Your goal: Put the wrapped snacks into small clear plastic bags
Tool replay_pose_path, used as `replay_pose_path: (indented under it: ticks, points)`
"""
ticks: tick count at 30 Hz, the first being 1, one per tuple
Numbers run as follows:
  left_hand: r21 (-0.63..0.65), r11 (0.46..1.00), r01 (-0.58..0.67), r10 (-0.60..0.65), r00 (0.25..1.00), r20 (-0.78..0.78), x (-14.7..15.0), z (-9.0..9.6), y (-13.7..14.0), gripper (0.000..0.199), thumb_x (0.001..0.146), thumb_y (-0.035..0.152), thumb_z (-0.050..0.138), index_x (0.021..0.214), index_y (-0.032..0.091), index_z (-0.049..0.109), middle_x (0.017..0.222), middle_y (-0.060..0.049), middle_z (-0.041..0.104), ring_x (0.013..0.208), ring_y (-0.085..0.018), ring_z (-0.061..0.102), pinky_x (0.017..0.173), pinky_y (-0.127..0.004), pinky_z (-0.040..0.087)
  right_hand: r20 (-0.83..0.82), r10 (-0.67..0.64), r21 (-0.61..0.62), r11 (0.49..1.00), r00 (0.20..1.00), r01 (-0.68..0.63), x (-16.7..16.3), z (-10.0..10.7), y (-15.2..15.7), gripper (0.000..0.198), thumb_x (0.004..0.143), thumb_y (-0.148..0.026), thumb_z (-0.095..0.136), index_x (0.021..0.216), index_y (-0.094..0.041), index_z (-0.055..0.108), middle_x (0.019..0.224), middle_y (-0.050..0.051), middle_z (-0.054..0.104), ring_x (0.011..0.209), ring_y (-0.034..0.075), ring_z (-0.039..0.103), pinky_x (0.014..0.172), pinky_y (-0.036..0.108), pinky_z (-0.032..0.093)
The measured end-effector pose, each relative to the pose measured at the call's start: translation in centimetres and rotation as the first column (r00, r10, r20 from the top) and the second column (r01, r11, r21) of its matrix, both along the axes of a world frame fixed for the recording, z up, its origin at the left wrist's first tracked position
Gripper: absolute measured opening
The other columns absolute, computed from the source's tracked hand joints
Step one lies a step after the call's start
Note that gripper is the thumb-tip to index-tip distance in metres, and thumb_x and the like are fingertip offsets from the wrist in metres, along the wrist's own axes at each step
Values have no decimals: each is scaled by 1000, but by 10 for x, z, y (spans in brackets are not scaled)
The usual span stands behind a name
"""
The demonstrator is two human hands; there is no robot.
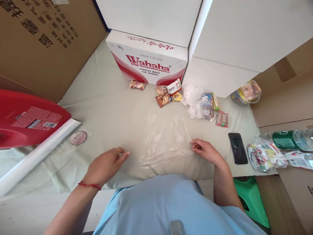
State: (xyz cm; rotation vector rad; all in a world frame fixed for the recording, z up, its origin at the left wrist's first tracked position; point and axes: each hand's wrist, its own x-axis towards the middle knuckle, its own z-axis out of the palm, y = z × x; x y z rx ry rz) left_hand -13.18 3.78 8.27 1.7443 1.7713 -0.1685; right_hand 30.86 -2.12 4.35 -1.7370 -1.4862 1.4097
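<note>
A clear plastic bag [166, 140] lies flat on the pale cloth-covered table in front of me. At its right edge, my right hand [204, 150] pinches the thin plastic between thumb and fingers. My left hand [107, 164], with a red string bracelet at the wrist, hovers over the cloth to the left of the bag. Its thumb points right, its other fingers are loosely bent, and I see nothing in it. Beyond the bag lie several wrapped snacks [163, 100] in a small cluster, with one wrapped snack [137, 85] apart on the left.
A Wahaha water carton [151, 65] stands at the back. To the right are a crumpled clear bag with snacks [195, 101], a phone [238, 148], a tied printed bag [264, 157] and a plastic bottle [290, 139]. On the left lie a white roll [41, 153] and a red plastic item [31, 119].
</note>
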Motion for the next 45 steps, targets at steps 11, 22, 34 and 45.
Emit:
replay_pose_path:
  ticks: [11,22,34,45]
  points:
    - [557,741,374,-475,879,41,122,-38,22,51,107,43,36,141,19,65,156,-15,57,150,-30,48,125,-57,32,488,-208,246,965,848,95,-37,-16,50,36,87,-36,64,121,-23,70,92,4,74,79,21,66,78,34,50]
    - [450,818,359,-333,933,-139,79,-78,64,67,107,47,21,168,21,27,175,-11,25,161,-31,28,128,-72,5,374,-559,603,753,740,264,-26,-13,33,37,96,-41,54,116,-15,71,111,15,68,87,24,66,79,42,60]
    - [401,858,319,-304,947,-103,68,-75,89,65,106,56,22,167,34,28,177,-3,20,165,-31,17,127,-73,1,373,643,281,610,669,-741,-90,-10,-18,39,103,-22,56,141,-25,66,160,7,55,155,24,42,132,54,27]
    - [630,775,56,-95,995,29,70,-55,79,60,106,47,30,156,19,47,168,-15,42,163,-29,23,132,-55,15,358,102,469,840,928,-274,-71,11,18,35,107,-35,45,123,-27,75,120,10,77,117,26,69,105,49,56]
